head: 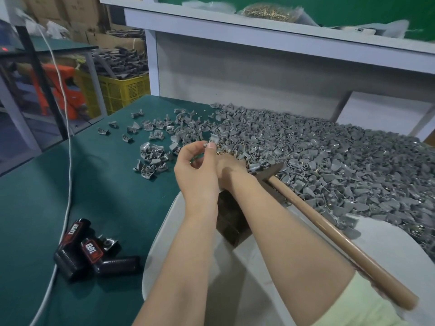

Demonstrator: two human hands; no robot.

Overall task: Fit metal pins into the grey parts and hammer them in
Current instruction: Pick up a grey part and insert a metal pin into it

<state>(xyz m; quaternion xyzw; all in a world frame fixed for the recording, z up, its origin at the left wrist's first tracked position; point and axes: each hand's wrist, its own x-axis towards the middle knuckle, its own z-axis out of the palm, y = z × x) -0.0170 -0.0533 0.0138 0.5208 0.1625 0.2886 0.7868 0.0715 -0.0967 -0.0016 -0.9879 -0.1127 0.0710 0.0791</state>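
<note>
My left hand [196, 170] is curled above the table's middle and pinches a small grey part [213, 138] at its fingertips. Close behind it, my right hand [229, 164] pinches the same part with a fingertip; the rest of its fingers are hidden. I cannot make out a pin between the fingers. A few brass pins [226, 152] lie just beyond the hands. To the right of my right forearm lies a hammer [329, 222] with a wooden handle, its head against the big heap of grey parts [329, 156]. A dark block [231, 222] sits under my wrists.
Loose grey parts [153, 158] are scattered on the green table [70, 184] to the left. Black battery packs [91, 255] and a white cable [68, 175] lie at the front left. A white sheet [235, 290] covers the near edge. A bag of pins [268, 11] sits on the upper shelf.
</note>
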